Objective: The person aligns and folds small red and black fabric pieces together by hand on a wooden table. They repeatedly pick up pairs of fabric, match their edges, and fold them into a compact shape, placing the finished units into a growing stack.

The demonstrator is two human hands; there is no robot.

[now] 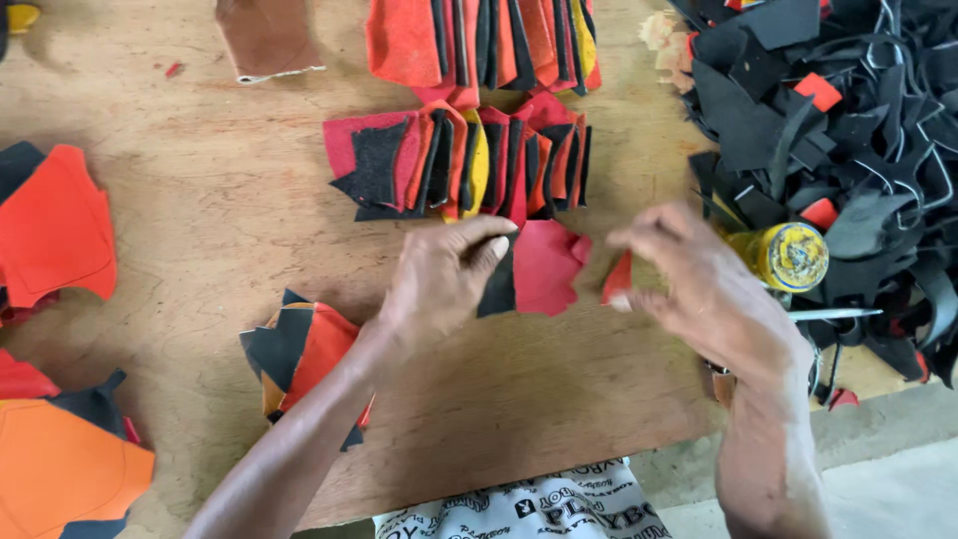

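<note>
My left hand [439,279] presses down on a black cut piece [499,284] that overlaps a red suede piece [544,265] on the wooden table [220,220]. My right hand [699,289] hovers just to the right, blurred, pinching a small red piece [619,279] between thumb and fingers. Just behind them lies a fanned row of red, black, orange and yellow cut pieces [459,165]. A second row [489,40] lies at the far edge.
A heap of black scraps [848,150] fills the right side, with a yellow-lidded glue pot [788,257] and a thin metal tool [833,314] at its edge. A small stack of pieces [299,354] sits under my left forearm. Orange and red pieces [55,230] lie at left; a brown piece [264,35] at the back.
</note>
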